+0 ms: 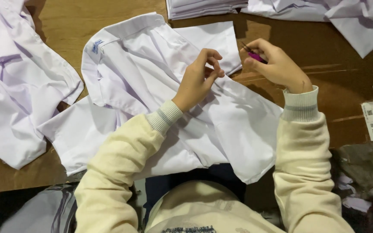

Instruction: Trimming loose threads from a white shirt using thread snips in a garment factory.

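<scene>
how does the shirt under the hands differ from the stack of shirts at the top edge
The shirt under the hands lies spread open and rumpled, collar showing; the stack at the top edge is folded flat in neat layers. The left hand pinches the spread shirt's fabric, and the right hand holds a small purple tool beside it; no hand touches the stack. Both are white and rest on the brown table.

Head camera — looking straight down, close above table [324, 86].

White shirt [152, 86] spread rumpled on brown table, small purple snips [255, 56] above it
</scene>
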